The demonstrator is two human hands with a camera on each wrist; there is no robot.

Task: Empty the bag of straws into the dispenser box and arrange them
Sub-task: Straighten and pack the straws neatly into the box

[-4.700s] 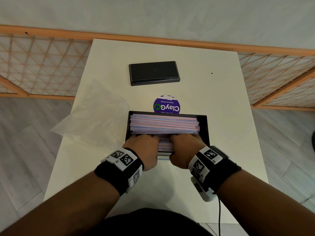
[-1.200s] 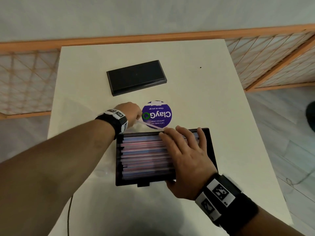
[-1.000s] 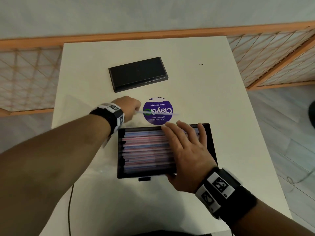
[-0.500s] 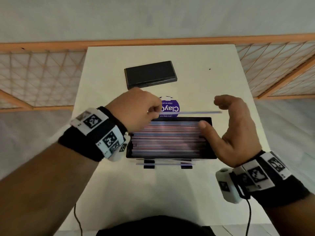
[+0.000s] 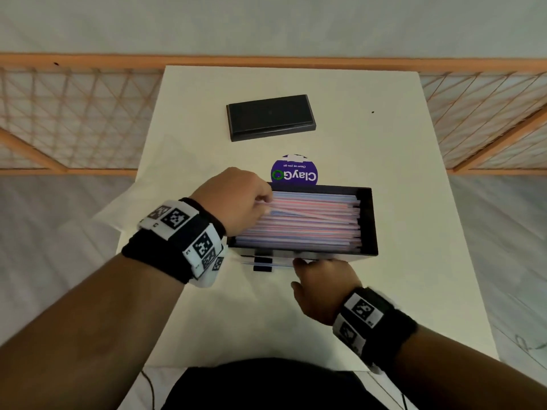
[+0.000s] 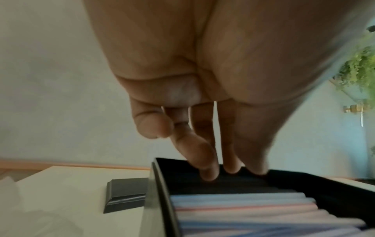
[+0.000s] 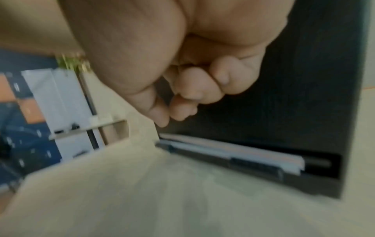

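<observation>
The black dispenser box point(image 5: 368, 220) stands mid-table, filled with pink and blue straws point(image 5: 307, 229) lying lengthwise. My left hand point(image 5: 262, 202) is at the box's left end and pinches the end of one pale straw point(image 5: 310, 213), which lies slanted on the stack. In the left wrist view its fingers point(image 6: 209, 170) point down into the box point(image 6: 160, 184). My right hand point(image 5: 302, 263) is curled against the box's front wall. The right wrist view shows thumb and fingers point(image 7: 172, 118) bunched above the dispensing slot's straws point(image 7: 243, 154), with nothing seen between them.
The black lid point(image 5: 270, 116) lies at the back of the white table point(image 5: 399, 173). A purple round sticker point(image 5: 294, 174) sits just behind the box. The empty clear bag point(image 5: 118, 214) lies at the table's left edge. A wooden lattice rail point(image 5: 74, 113) runs behind.
My left hand picked a stray straw off the table behind the box and brought it down onto the stack. My right hand left the box's right end and dropped to its front wall.
</observation>
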